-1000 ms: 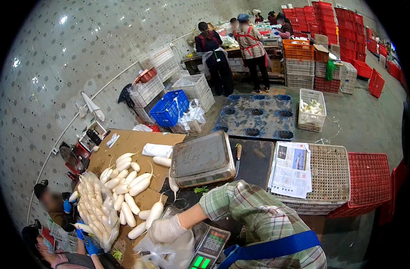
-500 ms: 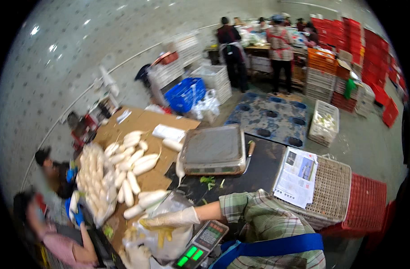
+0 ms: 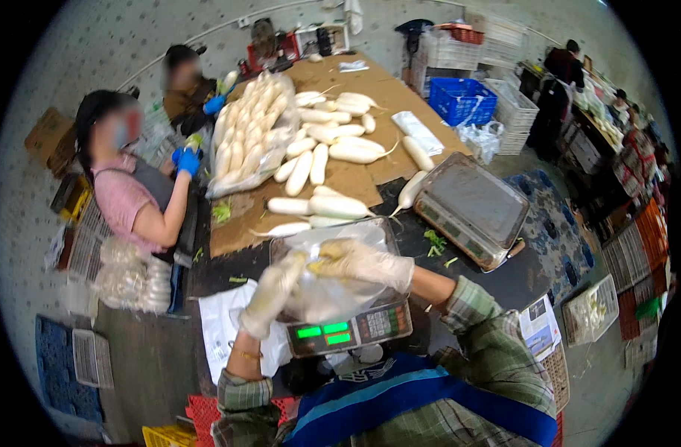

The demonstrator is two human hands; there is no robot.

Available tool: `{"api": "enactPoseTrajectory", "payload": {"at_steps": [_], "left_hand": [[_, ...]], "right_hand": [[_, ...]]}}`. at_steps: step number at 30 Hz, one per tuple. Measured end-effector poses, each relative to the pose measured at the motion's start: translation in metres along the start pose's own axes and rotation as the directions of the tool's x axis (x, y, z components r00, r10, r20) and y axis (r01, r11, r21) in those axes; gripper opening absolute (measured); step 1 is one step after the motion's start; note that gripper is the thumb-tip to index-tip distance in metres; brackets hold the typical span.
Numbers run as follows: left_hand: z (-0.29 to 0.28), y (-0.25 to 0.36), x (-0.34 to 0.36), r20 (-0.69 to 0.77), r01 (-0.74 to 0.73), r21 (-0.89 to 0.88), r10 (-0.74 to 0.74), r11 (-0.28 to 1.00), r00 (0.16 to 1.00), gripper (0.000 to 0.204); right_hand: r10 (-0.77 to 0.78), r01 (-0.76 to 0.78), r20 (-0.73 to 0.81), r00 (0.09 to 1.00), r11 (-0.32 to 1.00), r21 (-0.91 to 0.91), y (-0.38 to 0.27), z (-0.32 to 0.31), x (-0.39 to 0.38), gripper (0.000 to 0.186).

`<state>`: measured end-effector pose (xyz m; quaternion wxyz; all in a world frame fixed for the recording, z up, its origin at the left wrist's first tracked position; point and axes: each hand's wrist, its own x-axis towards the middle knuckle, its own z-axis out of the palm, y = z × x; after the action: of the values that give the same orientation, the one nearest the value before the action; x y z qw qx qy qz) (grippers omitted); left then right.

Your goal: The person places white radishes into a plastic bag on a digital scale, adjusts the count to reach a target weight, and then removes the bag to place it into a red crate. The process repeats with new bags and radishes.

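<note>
Desk: dark flat-topped desk [image 3: 530,277], flat brown cardboard sheet [image 3: 389,93] over its far part.
Wall: pale grey, dark-dotted wall [image 3: 94,59] beyond the desk, a thin white pipe [image 3: 221,28] running along it.
Floor: plain grey floor [image 3: 601,372], right of the desk.
Pallets: flat blue plastic pallet [image 3: 552,200] right of the desk; second blue pallet [image 3: 56,372] left of it.
Crates: rectangular blue plastic crate [image 3: 456,104] beyond the desk, beside stacked white plastic crates [image 3: 513,112].
Light: even, pale.

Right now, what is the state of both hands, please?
Left hand: at the bag; blur hides whether it is closed.
Right hand: on the bag; grip cannot be told.
</note>
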<state>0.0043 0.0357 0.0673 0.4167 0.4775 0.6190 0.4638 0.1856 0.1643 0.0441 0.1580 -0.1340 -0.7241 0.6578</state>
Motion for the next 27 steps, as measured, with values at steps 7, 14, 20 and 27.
{"api": "enactPoseTrajectory", "payload": {"at_steps": [7, 14, 20, 27], "left_hand": [[-0.075, -0.093, 0.047, 0.308, 0.28, -0.769, -0.051, 0.575, 0.95, 0.07], [-0.058, -0.076, 0.07, 0.141, 0.202, -0.864, -0.163, 0.461, 0.976, 0.058], [-0.043, -0.093, 0.047, -0.391, -0.022, -0.437, -0.168, 0.899, 0.905, 0.049], [-0.006, -0.035, 0.006, -0.431, -0.326, 0.531, 0.58, 0.782, 0.691, 0.032]], "right_hand": [[-0.267, 0.366, 0.31, 0.912, 0.191, -0.911, 0.011, 0.034, -0.033, 0.013], [-0.388, 0.305, 0.177, 0.905, 0.3, -0.904, 0.039, 0.026, -0.03, 0.011], [-0.375, 0.228, -0.04, 0.926, 0.642, -0.732, 0.07, 0.009, -0.06, 0.02], [0.122, -0.068, -0.256, 0.959, 0.975, 0.21, 0.015, 0.027, -0.056, 0.026]]}}
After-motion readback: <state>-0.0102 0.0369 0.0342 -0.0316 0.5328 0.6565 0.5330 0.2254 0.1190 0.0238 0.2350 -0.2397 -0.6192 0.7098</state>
